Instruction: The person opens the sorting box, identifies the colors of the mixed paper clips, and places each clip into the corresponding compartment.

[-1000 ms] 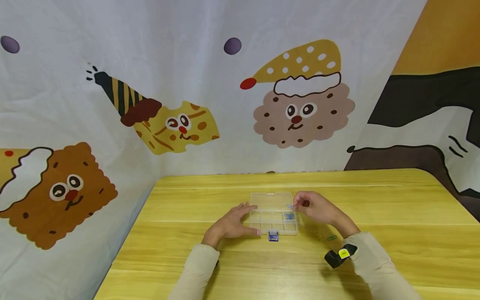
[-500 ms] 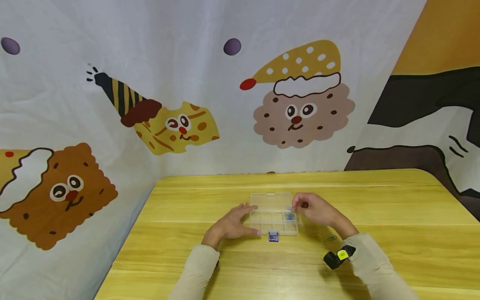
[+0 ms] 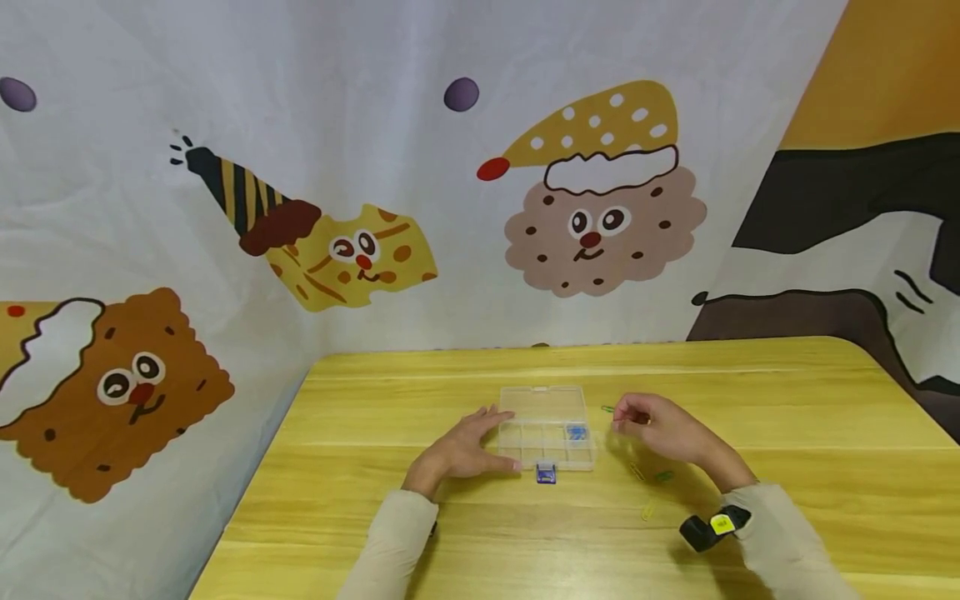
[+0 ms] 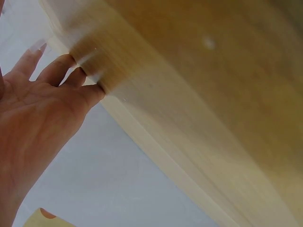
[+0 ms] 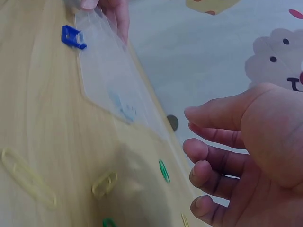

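Observation:
A clear plastic compartment box (image 3: 531,460) with a blue latch (image 3: 546,474) lies on the table, its lid (image 3: 542,404) folded back. My left hand (image 3: 467,443) holds the box by its left end, thumb along the front edge and fingers towards the hinge side. Several blue paper clips (image 3: 576,432) sit in a back right compartment. My right hand (image 3: 662,427) hovers right of the box, fingers loosely bent, with nothing between thumb and fingers in the right wrist view. Nearest its fingertips is a green paper clip (image 3: 607,408).
Loose on the wooden table (image 3: 360,400) in front of the right hand are a yellow paper clip (image 3: 637,472), another green paper clip (image 3: 664,477) and a nearer yellow paper clip (image 3: 647,513). A printed cloth (image 3: 375,100) hangs behind the table.
My right hand has moved right, away from the box, and the light blue paper clip at its fingertips no longer shows there. The left hand and box have stayed put.

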Demonstrator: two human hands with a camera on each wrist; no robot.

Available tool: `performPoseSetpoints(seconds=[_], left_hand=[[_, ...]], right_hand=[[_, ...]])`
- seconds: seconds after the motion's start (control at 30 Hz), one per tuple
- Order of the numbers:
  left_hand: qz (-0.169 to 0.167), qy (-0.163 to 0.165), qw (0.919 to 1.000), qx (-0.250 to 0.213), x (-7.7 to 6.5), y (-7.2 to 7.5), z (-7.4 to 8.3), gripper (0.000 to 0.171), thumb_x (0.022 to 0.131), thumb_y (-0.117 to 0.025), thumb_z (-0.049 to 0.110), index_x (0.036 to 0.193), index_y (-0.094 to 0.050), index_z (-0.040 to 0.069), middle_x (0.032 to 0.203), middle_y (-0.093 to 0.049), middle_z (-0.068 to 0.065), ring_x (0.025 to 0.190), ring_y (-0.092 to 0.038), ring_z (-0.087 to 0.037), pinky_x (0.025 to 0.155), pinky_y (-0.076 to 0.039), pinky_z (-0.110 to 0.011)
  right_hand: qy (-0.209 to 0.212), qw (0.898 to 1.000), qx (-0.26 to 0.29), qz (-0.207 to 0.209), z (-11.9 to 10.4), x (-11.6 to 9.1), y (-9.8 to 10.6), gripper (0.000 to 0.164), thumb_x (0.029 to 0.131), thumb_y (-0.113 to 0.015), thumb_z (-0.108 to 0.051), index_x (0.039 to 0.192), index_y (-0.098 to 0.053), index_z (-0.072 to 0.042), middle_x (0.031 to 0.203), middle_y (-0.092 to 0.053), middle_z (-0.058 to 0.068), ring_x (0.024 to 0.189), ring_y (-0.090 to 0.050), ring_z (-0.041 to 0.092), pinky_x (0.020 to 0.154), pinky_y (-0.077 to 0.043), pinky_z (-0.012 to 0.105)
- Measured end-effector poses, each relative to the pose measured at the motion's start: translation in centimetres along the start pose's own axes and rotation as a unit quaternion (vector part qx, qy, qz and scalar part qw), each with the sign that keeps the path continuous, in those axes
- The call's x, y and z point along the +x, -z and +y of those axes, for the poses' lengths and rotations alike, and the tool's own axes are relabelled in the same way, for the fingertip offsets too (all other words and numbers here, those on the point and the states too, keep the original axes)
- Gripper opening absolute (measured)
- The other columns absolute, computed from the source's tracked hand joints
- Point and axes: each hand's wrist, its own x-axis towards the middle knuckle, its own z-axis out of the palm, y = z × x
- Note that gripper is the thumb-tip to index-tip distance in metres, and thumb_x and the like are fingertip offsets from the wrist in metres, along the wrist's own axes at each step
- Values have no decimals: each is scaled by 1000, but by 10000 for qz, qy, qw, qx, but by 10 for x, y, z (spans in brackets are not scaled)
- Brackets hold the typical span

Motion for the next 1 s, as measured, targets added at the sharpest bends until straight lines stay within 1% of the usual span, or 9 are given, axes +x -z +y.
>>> performPoseSetpoints(seconds=[0.27, 0.47, 0.63, 0.77, 0.93, 1.0], left_hand=[[5, 10, 10000, -32, -1, 0, 0, 85, 82, -78, 49, 154, -38, 28, 166, -18, -3, 153, -11, -25, 119, -18, -59], [7, 24, 10000, -52, -2, 0, 0, 85, 82, -78, 49, 154, -38, 28, 166, -18, -3, 153, -11, -25, 119, -18, -59], [-6, 20, 10000, -70, -2, 0, -1, 85, 81, -78, 49, 154, -38, 28, 166, -18, -2, 153, -11, -25, 119, -18, -59], [-16, 8, 10000, -65, -1, -1, -1, 85, 82, -78, 49, 154, -37, 28, 166, -18, -3, 153, -10, -25, 119, -18, -58], [-11, 6, 10000, -17, -1, 0, 0, 86, 82, -78, 50, 154, -37, 28, 165, -19, -3, 153, -11, -26, 119, -18, -58], [-10, 6, 10000, -6, -1, 0, 0, 85, 82, -78, 50, 154, -37, 28, 165, -19, -3, 153, -11, -26, 119, -19, -59]], right_hand=[[-144, 9997, -118, 180, 16, -21, 11, 7, 97, -63, -12, 91, -61, -9, 78, -53, -1, 71, -46, 9, 59, -39, 25], [-281, 9990, -209, 271, 26, -32, 17, 6, 97, -63, -11, 92, -62, -8, 80, -54, -1, 72, -46, 7, 60, -40, 24], [-491, 9978, -311, 316, 36, -38, 23, 5, 98, -62, -10, 95, -63, -6, 85, -59, 2, 74, -48, 7, 62, -42, 24], [-657, 9963, -360, 413, 46, -40, 28, 4, 97, -62, -10, 95, -62, -6, 84, -58, 4, 72, -48, 8, 61, -43, 24], [-693, 9954, -397, 522, 56, -42, 32, 3, 95, -63, -6, 98, -62, -5, 84, -58, 3, 73, -49, 8, 61, -44, 24], [-692, 9950, -434, 569, 59, -44, 33, 5, 95, -63, -4, 100, -62, -4, 84, -57, 2, 73, -48, 8, 61, -43, 24]])
